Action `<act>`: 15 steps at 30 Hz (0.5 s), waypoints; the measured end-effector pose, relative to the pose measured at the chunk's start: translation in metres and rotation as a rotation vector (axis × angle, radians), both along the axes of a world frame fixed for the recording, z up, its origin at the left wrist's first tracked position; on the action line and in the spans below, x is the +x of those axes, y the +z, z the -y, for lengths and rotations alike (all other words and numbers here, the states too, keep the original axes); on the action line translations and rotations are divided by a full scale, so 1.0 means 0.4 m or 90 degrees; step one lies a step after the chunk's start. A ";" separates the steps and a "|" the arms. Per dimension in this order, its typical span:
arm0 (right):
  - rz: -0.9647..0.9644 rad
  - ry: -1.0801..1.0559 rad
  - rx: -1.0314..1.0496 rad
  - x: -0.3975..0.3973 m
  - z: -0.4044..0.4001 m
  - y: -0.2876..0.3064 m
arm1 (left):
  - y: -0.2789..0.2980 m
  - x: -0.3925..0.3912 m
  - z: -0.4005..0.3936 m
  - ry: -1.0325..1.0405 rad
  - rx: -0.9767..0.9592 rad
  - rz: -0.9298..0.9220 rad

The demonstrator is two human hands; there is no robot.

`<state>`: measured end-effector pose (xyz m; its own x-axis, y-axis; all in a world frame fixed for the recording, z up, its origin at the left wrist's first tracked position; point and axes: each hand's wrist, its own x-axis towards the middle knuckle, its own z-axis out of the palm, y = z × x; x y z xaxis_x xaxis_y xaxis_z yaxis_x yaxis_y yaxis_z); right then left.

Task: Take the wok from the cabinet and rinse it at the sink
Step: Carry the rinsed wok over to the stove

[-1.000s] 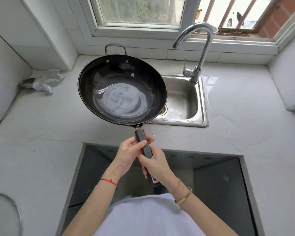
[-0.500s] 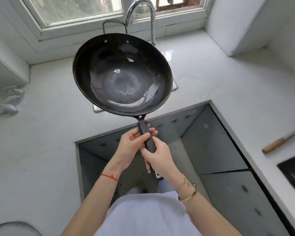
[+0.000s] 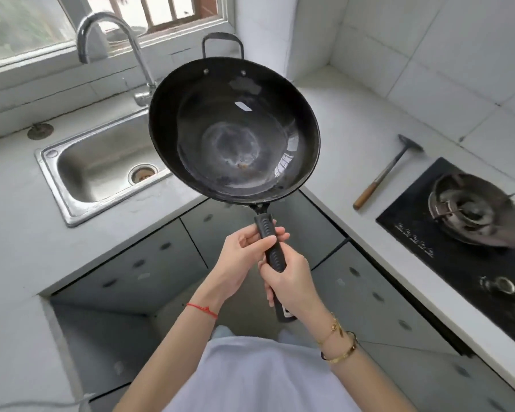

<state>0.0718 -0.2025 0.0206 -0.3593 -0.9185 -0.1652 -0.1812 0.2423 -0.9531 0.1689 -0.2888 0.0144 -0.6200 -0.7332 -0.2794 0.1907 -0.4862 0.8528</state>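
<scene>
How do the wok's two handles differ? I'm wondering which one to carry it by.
The long handle is a straight, black, ribbed stick on the near side of the wok; the loop handle is a short bare metal arch on the far rim. The left hand and the right hand both grip the long handle; nothing touches the loop handle. Both are dark and fixed to the rim.
</scene>
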 end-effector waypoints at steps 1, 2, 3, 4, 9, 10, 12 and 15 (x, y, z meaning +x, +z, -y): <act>0.000 -0.017 0.000 -0.028 -0.021 0.003 | 0.002 -0.034 -0.017 -0.012 0.003 -0.002; -0.001 -0.034 0.001 -0.056 -0.042 0.005 | 0.004 -0.069 -0.033 -0.025 0.004 -0.003; -0.003 -0.049 0.004 -0.084 -0.062 0.006 | 0.006 -0.103 -0.049 -0.040 0.005 -0.003; -0.007 -0.062 0.008 -0.112 -0.085 0.005 | 0.008 -0.136 -0.065 -0.055 0.006 -0.002; -0.033 -0.123 0.011 -0.239 -0.179 0.009 | 0.015 -0.286 -0.139 -0.126 0.008 -0.018; -0.035 -0.139 0.011 -0.260 -0.195 0.011 | 0.016 -0.313 -0.152 -0.142 0.006 -0.020; -0.029 -0.171 0.009 -0.294 -0.226 0.013 | 0.017 -0.361 -0.174 -0.174 0.009 -0.023; -0.016 -0.218 0.006 -0.328 -0.264 0.016 | 0.017 -0.415 -0.197 -0.222 0.018 -0.026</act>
<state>-0.0596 -0.0970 0.0271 -0.6510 -0.7421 -0.1597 -0.1115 0.3016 -0.9469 0.0029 -0.2099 0.0212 -0.8429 -0.4678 -0.2656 0.0432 -0.5510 0.8334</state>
